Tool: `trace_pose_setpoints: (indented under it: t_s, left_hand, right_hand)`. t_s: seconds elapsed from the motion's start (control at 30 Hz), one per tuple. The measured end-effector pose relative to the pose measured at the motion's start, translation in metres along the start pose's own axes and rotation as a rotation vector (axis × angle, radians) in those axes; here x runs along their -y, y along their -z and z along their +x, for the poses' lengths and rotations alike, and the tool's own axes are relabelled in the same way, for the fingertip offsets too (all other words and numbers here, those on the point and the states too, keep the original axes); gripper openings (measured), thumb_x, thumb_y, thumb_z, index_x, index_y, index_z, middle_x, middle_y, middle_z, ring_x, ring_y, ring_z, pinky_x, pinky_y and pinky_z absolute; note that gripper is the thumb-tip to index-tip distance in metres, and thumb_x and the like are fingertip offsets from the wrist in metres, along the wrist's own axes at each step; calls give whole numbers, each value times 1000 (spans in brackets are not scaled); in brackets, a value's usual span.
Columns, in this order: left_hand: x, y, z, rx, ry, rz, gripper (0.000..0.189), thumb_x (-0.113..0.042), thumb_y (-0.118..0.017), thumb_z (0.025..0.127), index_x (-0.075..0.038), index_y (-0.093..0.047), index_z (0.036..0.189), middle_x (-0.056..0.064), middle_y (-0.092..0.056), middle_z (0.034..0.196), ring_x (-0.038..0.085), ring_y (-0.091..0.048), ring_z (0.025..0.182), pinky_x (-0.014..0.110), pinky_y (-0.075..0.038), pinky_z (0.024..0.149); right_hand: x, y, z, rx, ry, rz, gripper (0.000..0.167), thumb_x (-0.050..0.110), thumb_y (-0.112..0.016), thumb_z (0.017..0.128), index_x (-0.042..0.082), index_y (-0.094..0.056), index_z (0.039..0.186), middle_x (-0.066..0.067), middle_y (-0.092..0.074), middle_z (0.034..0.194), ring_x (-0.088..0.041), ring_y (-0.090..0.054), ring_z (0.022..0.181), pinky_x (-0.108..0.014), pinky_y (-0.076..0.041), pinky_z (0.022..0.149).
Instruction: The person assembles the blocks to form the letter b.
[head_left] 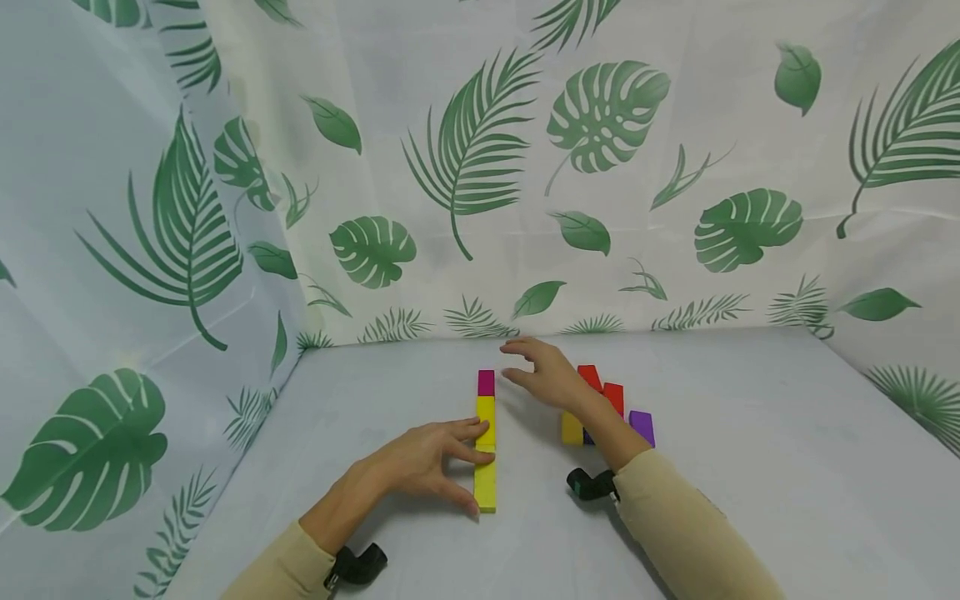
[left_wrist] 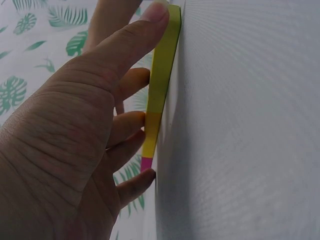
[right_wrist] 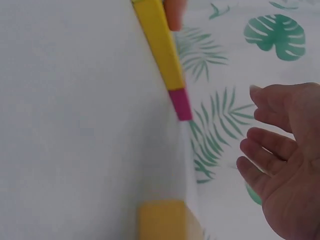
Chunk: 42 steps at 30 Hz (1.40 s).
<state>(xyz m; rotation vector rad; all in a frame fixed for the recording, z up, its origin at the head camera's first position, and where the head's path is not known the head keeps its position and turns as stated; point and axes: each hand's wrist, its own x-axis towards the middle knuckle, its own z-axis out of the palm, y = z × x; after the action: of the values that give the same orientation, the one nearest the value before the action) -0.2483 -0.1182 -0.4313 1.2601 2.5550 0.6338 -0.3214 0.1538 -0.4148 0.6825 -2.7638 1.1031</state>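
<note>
nearest the camera, the left hand [head_left: 420, 462] lies on the pale bench [head_left: 750, 467], its fingers [left_wrist: 131, 127] stretched out and touching the side of a row of blocks [head_left: 486, 442] laid end to end; the thumb tip presses the near end of the row. the grip here is loose, fingers straight against the blocks rather than wrapped around them. the row runs away from the person: a lime-yellow block [head_left: 485, 487] closest, a yellow block [head_left: 486, 421] after it, and a magenta block [head_left: 486, 382] at the far end, all flat on the bench and touching.

to the right and a little farther, the right hand [head_left: 547, 375] hovers just beside the magenta end, fingers [right_wrist: 267, 145] spread and relaxed, holding nothing. under and behind its wrist sits a small cluster of loose blocks [head_left: 603, 408]: a yellow one, two red ones and a purple one, close together.

beyond the bench hangs a white curtain [head_left: 525, 167] printed with green leaves.
</note>
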Motion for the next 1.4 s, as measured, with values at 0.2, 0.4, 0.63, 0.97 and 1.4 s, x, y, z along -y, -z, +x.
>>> trace_pose_setpoints:
  t_s: [0.2, 0.4, 0.63, 0.97, 1.4]
  left_hand:
    - [2, -2, 0, 4, 7, 0, 75, -69, -83, 73, -36, -67, 139, -7, -43, 164, 12, -32, 157, 50, -34, 125]
    - [1, -2, 0, 8, 17, -2, 76, -69, -84, 73, -36, -66, 139, -8, -41, 165, 11, -31, 157, 49, -33, 126]
    - [1, -1, 0, 1, 11, 0, 75, -67, -85, 73, -36, -67, 139, -8, -42, 165, 11, -31, 157, 49, -33, 126]
    - [2, -2, 0, 3, 9, -4, 74, -67, -84, 73, -37, -66, 139, -8, -41, 165, 11, -30, 157, 49, -33, 126]
    - [2, -2, 0, 2, 7, 15, 75, -68, -84, 74, -37, -66, 139, -8, -41, 165, 11, -30, 157, 49, -34, 126]
  right_hand:
    - [-9, 21, -8, -19, -29, 16, 49, 29, -69, 101, 12, -60, 146, -11, -57, 152, -38, -54, 138, -59, -48, 112]
    - [-16, 33, -9, -18, -91, 25, 49, 33, -69, 101, 16, -60, 146, -9, -58, 151, -41, -53, 138, -59, -47, 112]
    - [-22, 44, -11, 0, -143, 26, 50, 36, -69, 101, 18, -59, 147, -12, -57, 151, -44, -51, 139, -61, -48, 111]
    - [-31, 60, -15, 135, -97, 83, 53, 31, -76, 96, 11, -62, 144, -15, -62, 147, -38, -57, 135, -57, -47, 114]
    - [-36, 75, -30, 455, -102, 19, 70, 30, -86, 85, 11, -59, 147, -10, -66, 139, -33, -57, 127, -47, -56, 100]
